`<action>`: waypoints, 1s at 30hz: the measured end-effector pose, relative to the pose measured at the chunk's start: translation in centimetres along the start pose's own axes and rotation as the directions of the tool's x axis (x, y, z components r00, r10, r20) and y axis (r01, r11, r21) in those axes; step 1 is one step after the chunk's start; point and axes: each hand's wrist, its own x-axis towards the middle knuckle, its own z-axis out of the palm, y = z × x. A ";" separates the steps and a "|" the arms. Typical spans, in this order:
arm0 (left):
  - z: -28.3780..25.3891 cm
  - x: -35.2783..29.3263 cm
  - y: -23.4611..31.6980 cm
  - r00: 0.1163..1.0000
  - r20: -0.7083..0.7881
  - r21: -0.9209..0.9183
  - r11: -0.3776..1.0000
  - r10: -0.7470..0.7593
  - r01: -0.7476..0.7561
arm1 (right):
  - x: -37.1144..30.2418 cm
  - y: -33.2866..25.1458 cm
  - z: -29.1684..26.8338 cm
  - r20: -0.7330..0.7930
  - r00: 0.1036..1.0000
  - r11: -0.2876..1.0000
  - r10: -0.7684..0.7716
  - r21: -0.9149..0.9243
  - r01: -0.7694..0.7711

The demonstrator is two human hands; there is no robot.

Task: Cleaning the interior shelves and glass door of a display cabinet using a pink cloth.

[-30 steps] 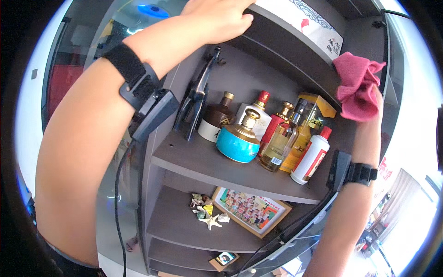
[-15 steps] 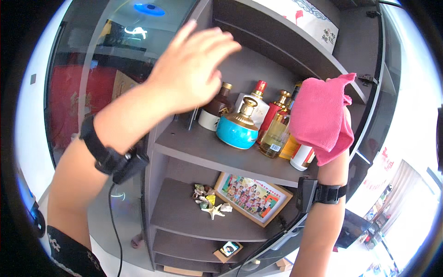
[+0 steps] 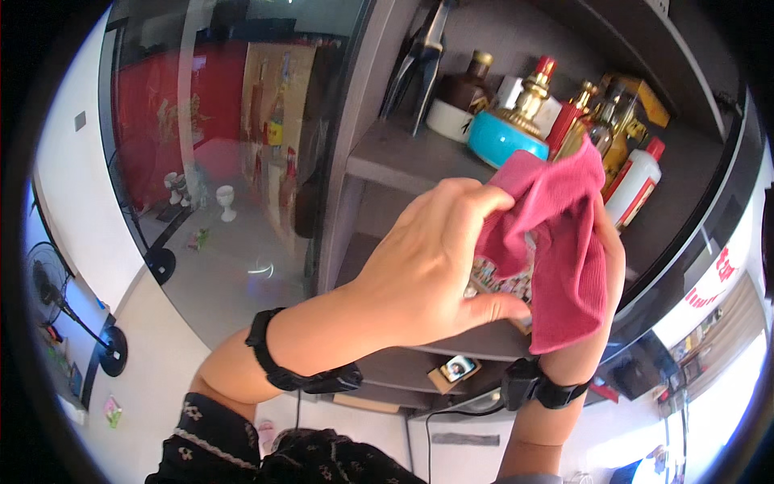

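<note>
So, head view, only one to go on. Pink cloth [image 3: 574, 262] sits right of center in the frame, bunched, one corner poking up, lower end hanging free. Right hand [image 3: 610, 242], right of center, grasps it from behind; the cloth hides most of its fingers, so exact grip can't be read. Left hand [image 3: 443, 238], mid-frame, has its fingers curled against the cloth's left edge, thumb spread well away below. Fingers on cloth, yes; actually pinching, can't tell.

Step in hand, my read: two-handed handling of the cloth, folding or re-bunching it in front of the cabinet. Not wiping: no hand is visibly on a shelf.

Behind, upper right: shelf [image 3: 395, 155] with a turquoise bottle [image 3: 508, 139], a brown-and-white bottle [image 3: 461, 101] and a white bottle [image 3: 637, 189] with a red cap. Dark figurine [image 3: 415, 68] stands left of them. Cloth corner overlaps the bottle row in the picture; contact unclear. Photo frame [image 3: 514, 284] shows partly through the gap between left hand and cloth.

What the next move calls for, judgement only: a definite left-hand pinch on the edge, loose end gathered in, and cloth kept off the bottles, since a trailing corner could snag a neck.
</note>
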 end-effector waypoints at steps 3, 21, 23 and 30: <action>0.6 -2.9 -1.6 0.994 -0.028 -0.120 0.987 -0.108 0.104 | -4.7 1.4 1.1 -0.171 0.982 0.963 -0.084 -0.266 0.036; -14.3 -12.4 -8.8 0.879 0.472 0.049 0.994 0.063 -0.098 | -19.9 18.9 4.2 -0.490 0.844 0.487 0.219 -0.694 -0.530; -14.9 -13.7 -10.4 0.889 0.444 0.072 0.985 0.111 -0.159 | -24.0 22.1 5.1 -0.528 0.824 0.472 0.206 -0.684 -0.557; -15.5 -16.7 -14.8 0.876 0.336 0.186 0.887 0.346 -0.422 | -32.6 26.7 13.3 -0.730 0.607 0.254 0.315 -0.551 -0.795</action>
